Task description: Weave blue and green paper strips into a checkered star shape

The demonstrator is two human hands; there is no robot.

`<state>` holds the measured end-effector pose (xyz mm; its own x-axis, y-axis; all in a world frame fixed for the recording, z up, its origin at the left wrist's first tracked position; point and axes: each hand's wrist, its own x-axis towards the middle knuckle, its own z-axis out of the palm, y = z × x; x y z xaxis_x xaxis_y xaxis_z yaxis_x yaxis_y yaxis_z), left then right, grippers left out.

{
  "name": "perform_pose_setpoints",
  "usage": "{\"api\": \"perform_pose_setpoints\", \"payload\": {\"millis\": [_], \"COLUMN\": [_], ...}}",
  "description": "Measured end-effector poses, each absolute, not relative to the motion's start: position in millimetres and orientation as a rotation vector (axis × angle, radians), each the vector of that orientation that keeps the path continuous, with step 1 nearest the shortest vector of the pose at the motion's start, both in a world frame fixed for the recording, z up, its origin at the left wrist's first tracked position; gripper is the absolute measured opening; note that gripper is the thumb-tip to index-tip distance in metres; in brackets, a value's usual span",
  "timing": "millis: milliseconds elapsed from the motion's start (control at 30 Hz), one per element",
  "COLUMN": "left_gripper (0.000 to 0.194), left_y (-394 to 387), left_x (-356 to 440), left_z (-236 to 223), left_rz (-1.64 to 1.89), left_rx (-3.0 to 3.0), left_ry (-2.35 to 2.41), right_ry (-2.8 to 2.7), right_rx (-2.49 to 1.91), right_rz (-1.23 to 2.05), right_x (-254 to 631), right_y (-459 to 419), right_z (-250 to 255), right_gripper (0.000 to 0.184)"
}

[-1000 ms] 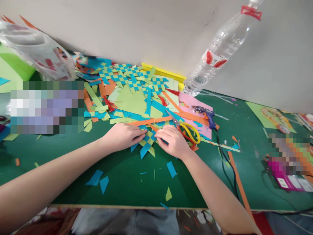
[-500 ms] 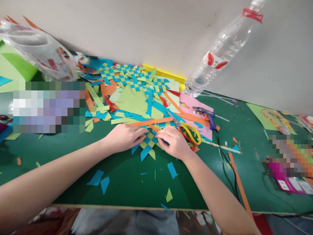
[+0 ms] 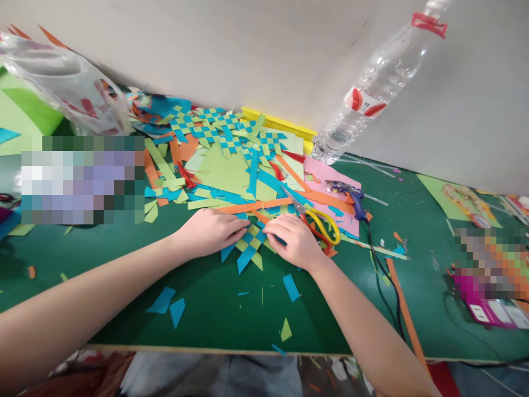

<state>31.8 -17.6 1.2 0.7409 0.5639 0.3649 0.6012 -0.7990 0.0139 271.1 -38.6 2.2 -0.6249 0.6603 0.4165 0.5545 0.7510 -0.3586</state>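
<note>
A small blue and green woven paper piece [image 3: 252, 241] lies on the green table, its pointed strip ends facing me. My left hand [image 3: 211, 232] grips its left edge, fingers pressed together. On the opposite edge, the fingers of my right hand [image 3: 294, 240] are closed, thumb beneath. Part of the weave is hidden under both hands. Just beyond the fingertips runs an orange paper strip [image 3: 275, 204]. Scissors with yellow and orange handles [image 3: 322, 223] lie right beside my right hand, blades pointing away to the left.
Finished-looking woven pieces [image 3: 227, 132] and loose strips heap against the wall. A blue glue gun [image 3: 359, 205] rests on pink paper [image 3: 351, 225], its cord trailing forward. A big plastic bottle [image 3: 372, 94] stands back right, a plastic bag [image 3: 91, 94] back left. Blue scraps [image 3: 163, 301] lie in front.
The view has shifted very slightly. Both hands stay on the woven paper piece, with no clear movement of the fingers.
</note>
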Motion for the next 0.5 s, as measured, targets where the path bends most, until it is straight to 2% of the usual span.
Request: {"api": "perform_pose_setpoints", "payload": {"millis": [500], "left_gripper": [0.028], "left_y": [-15.3], "left_x": [33.6], "left_z": [8.9], "left_rz": [-0.675], "left_rx": [-2.788], "left_ry": [-0.955], "right_ry": [-2.409], "right_rx": [-0.905], "right_rz": [0.247], "right_x": [270.8], "right_y": [-38.5], "right_z": [2.8], "right_gripper": [0.016]}}
